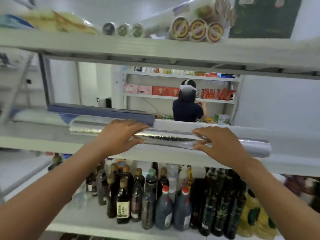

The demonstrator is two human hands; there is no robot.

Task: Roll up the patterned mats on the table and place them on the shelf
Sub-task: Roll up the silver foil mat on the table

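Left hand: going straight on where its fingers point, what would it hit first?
Likely the end of the long dark-blue box, just past the left hand; depth is unclear.

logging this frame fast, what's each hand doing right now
Left hand: grips the rolled mat on the shelf.
Right hand: grips the same rolled mat.

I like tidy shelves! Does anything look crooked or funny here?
Yes. The rolled mat lies slanted on the middle shelf, and its right end seems to poke past the front edge. The left hand and right hand hold it.
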